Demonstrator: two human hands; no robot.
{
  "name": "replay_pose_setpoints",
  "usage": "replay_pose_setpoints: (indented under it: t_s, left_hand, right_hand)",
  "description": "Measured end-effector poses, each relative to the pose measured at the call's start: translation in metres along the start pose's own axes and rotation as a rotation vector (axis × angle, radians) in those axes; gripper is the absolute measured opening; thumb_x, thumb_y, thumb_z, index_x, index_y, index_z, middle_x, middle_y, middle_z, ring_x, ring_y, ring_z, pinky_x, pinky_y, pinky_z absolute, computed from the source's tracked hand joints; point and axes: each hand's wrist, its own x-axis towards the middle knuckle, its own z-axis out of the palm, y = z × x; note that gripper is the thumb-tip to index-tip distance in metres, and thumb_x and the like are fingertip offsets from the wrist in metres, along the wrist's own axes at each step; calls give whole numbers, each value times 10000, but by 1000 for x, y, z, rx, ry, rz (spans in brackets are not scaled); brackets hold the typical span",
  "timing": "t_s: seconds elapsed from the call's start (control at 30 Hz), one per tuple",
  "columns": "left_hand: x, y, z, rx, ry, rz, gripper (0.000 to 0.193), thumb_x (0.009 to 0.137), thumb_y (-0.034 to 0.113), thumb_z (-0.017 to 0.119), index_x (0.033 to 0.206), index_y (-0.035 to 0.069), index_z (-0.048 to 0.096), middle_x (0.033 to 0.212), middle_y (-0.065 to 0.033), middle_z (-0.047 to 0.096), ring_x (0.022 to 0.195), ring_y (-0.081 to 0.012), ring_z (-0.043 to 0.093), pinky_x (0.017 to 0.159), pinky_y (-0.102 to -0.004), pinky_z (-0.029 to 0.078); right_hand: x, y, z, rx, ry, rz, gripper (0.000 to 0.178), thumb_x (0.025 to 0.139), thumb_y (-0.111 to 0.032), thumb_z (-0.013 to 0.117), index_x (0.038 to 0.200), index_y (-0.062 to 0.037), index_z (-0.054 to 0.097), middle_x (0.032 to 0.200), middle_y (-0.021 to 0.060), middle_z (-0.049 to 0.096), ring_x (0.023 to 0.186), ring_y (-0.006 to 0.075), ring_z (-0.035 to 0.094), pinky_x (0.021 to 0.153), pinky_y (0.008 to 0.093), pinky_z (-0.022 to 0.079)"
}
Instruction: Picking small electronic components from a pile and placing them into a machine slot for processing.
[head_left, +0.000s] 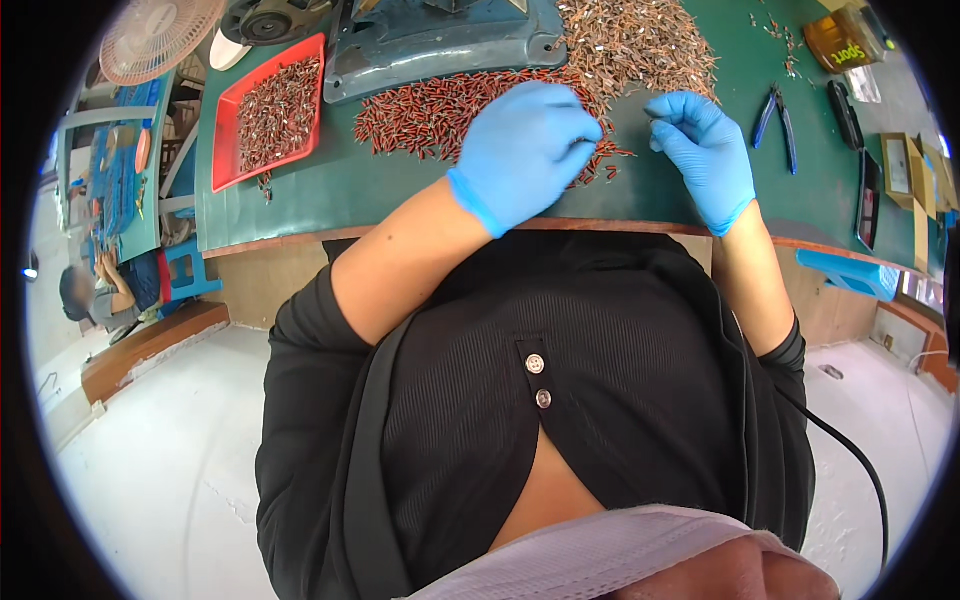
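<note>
My left hand (528, 150), in a blue glove, is closed over the near right part of a heap of small dark red cylindrical parts (415, 118). Its thumb and fingertips press together; whatever is between them is too small to make out. To the right, my right hand (706, 158), gloved alike, has its thumb and index finger curled into a pinch just above the green tabletop. I cannot tell what that pinch holds. Behind both hands spreads a larger heap of coppery and silvery small parts (640, 45). A few loose red pieces lie beside the left fingertips.
A red tray (228, 150) of small parts stands at the left, beside a dark machine base (450, 50). At right lie blue-handled pliers (786, 135), a black tool (845, 115) and a jar (845, 42). A blue stool (848, 272) is below the table's edge. Another person sits far left.
</note>
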Motion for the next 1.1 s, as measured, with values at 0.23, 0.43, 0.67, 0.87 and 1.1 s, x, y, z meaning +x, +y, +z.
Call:
replay_pose_setpoints:
  t_s: [0.23, 0.43, 0.67, 0.87, 1.1]
  left_hand:
    - [32, 17, 34, 227, -217, 1, 67, 745, 148, 613, 778, 105, 652, 837, -57, 590, 864, -264, 577, 698, -390, 500]
    - [52, 26, 46, 308, -336, 31, 118, 747, 87, 573, 821, 92, 664, 826, -90, 624, 835, -287, 618, 699, -408, 512]
    - [65, 17, 38, 278, -330, 8, 161, 726, 121, 577, 845, 69, 671, 803, -126, 640, 801, -310, 633, 680, -425, 516]
    - [49, 9, 21, -648, -22, -374, 123, 759, 67, 660, 861, 6, 627, 809, -61, 653, 705, -121, 623, 669, -252, 508]
    - [20, 16, -6, -1196, 77, -555, 188, 811, 36, 624, 991, -16, 614, 883, -56, 645, 770, -102, 603, 709, -239, 497]
  right_hand:
    - [-9, 2, -12, 16, 77, 31, 167, 869, 23, 577, 1034, 28, 598, 870, 33, 607, 760, 104, 582, 720, 222, 488]
    - [-12, 11, -23, -1, 90, 25, 128, 871, 26, 573, 998, 25, 588, 865, 30, 597, 750, 102, 575, 710, 217, 483]
    - [-13, 4, -28, 108, 96, 16, 107, 876, 14, 571, 982, 14, 582, 852, 28, 592, 740, 98, 566, 692, 218, 470]
    - [-11, -10, -18, 325, -22, -28, 111, 875, 19, 568, 983, 5, 586, 875, 40, 606, 774, 107, 581, 714, 236, 480]
    - [-13, -27, 13, 352, -86, -59, 138, 868, 31, 573, 1000, 0, 599, 931, 41, 608, 836, 121, 589, 798, 252, 493]
